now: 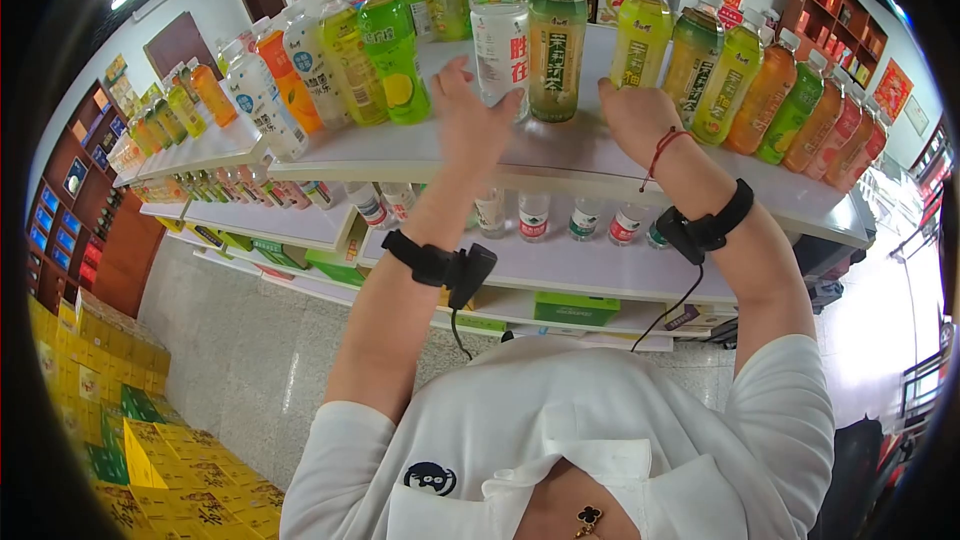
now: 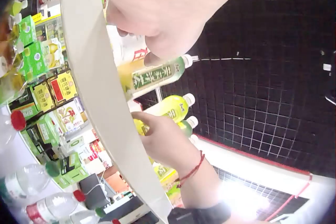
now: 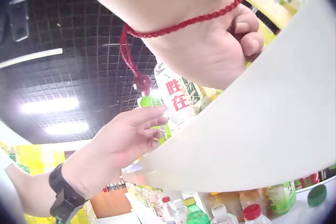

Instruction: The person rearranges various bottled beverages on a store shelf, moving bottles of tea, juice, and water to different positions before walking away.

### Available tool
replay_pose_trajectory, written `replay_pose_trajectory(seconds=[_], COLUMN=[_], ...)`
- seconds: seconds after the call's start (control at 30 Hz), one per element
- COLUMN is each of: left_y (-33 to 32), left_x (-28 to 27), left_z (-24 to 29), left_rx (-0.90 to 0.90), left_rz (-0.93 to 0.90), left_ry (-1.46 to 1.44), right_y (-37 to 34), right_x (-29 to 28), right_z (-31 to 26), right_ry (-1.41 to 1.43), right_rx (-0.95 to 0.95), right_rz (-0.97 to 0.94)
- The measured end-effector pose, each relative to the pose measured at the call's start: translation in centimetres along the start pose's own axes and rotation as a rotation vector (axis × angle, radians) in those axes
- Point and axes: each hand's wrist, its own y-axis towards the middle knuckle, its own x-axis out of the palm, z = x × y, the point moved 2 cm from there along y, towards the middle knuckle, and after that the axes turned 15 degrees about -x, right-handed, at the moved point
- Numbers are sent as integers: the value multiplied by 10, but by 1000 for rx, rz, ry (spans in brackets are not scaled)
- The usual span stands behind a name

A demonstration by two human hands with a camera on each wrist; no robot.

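My left hand, fingers spread, is beside the lower part of a white-labelled bottle with red characters; whether it touches is unclear. Just right of that bottle stands a dark green tea bottle. My right hand has its fingers curled at the base of a yellow-green bottle, and in the left wrist view that hand covers the bottle's lower end. The right wrist view has the left hand near the white label, and the right hand's curled fingertips.
More bottles line the white shelf to the left, with others to the right. Small bottles stand on the lower shelf. Yellow cartons are stacked at the lower left, beside the grey floor.
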Motion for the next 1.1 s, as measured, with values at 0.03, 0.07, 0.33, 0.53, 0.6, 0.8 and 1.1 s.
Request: replay_pose_trajectory(seconds=[0.03, 0.07, 0.33, 0.53, 0.6, 0.8, 1.1], left_y=[6, 12, 53, 53, 53, 54, 48], left_x=[-2, -4, 8, 16, 21, 31, 26], left_z=[-3, -5, -16, -10, -12, -13, 0], left_rx=[47, 94, -129, -107, -97, -79, -116], left_rz=[85, 172, -569, -538, -525, -522, -477], left_ry=[97, 193, 14, 102, 113, 147, 218], right_y=[0, -1, 4, 8, 8, 9, 7], right_x=[-1, -4, 9, 0, 0, 11, 11], right_z=[0, -1, -6, -15, -16, -12, -12], right_ry=[27, 28, 286, 285, 296, 280, 254], right_rx=[10, 11, 29, 76, 95, 108, 103], right_rz=[9, 11, 195, 127, 138, 180, 183])
